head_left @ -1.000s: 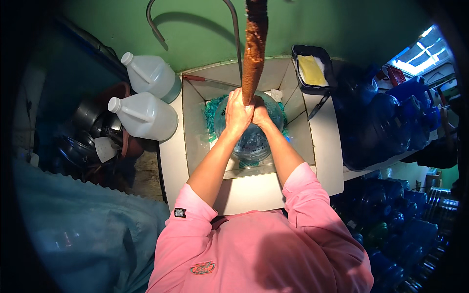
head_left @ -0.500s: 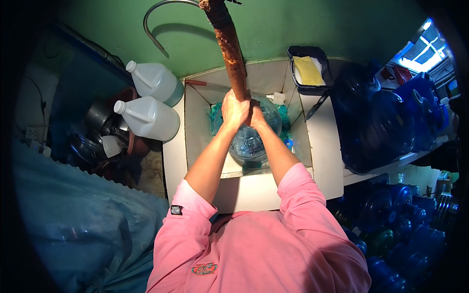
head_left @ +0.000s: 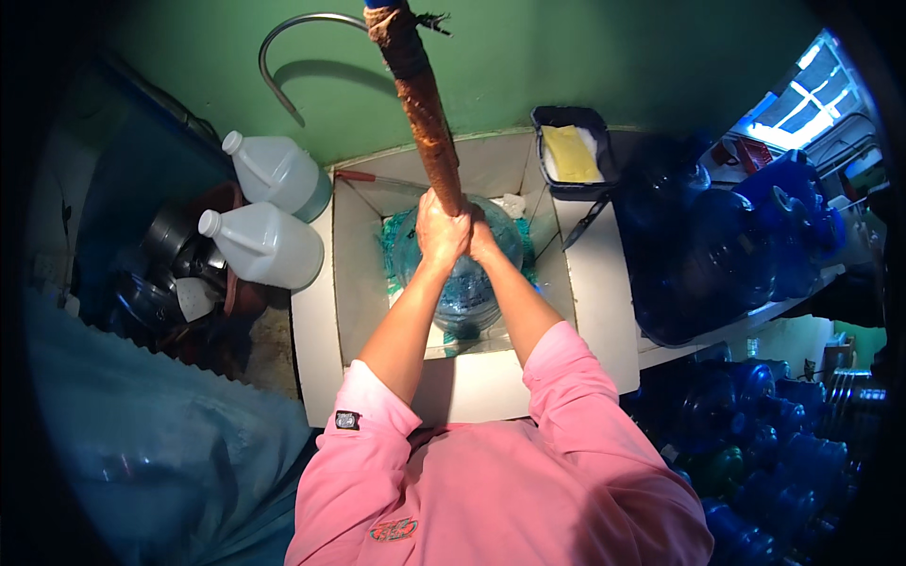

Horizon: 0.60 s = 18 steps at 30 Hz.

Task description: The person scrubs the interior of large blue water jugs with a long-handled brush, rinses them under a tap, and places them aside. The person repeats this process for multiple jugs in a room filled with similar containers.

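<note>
Both my hands are wrapped round a thick brown pole [head_left: 429,123]. It is bound with cord near its upper end, where a bit of blue shows. My left hand [head_left: 441,229] closes over the front of the pole, and my right hand [head_left: 479,236] grips it just beside and behind. Below them a large clear bluish water jug [head_left: 464,300] stands in a tiled sink [head_left: 363,283]. My hands cover the jug's mouth and the pole's lower end. Teal netting-like material [head_left: 393,247] lies around the jug.
Two white plastic jugs [head_left: 269,247] stand on the left ledge, beside dark pots [head_left: 170,231]. A dark tub [head_left: 604,156] with a yellow sponge-like piece [head_left: 572,154] sits on the right rim. Several blue water jugs [head_left: 722,255] crowd the right. A curved metal pipe [head_left: 269,58] juts overhead.
The whole view has shifted, so the scene sits further left and lower, and more of the pole's upper end shows. My grip on the pole looks the same.
</note>
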Motion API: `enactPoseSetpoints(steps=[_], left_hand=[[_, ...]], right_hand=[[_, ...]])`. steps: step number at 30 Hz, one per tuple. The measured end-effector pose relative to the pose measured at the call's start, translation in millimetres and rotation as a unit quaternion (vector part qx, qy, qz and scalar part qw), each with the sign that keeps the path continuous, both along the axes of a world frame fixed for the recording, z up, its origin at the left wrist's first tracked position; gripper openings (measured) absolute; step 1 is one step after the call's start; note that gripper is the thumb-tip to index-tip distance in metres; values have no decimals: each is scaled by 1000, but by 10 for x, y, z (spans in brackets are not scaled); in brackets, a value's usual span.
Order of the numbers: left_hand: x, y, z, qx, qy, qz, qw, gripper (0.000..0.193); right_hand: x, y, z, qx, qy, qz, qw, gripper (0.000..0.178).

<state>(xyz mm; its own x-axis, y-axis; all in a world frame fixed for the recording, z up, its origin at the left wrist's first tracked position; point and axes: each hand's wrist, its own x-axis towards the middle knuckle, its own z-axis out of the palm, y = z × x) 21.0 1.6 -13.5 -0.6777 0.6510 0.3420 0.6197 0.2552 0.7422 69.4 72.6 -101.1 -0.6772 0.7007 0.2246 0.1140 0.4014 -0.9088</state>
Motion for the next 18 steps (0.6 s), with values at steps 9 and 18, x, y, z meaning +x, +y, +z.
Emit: enactPoseSetpoints(steps=[9,18], left_hand=[[-68,1,4,42,-19,-6,999,22],[-63,34,-4,70,-23,-11,997,23]], right_hand=[[-20,-6,68,-2,-5,5,1000,35],[2,11,90,-12,23,5,1000,41]])
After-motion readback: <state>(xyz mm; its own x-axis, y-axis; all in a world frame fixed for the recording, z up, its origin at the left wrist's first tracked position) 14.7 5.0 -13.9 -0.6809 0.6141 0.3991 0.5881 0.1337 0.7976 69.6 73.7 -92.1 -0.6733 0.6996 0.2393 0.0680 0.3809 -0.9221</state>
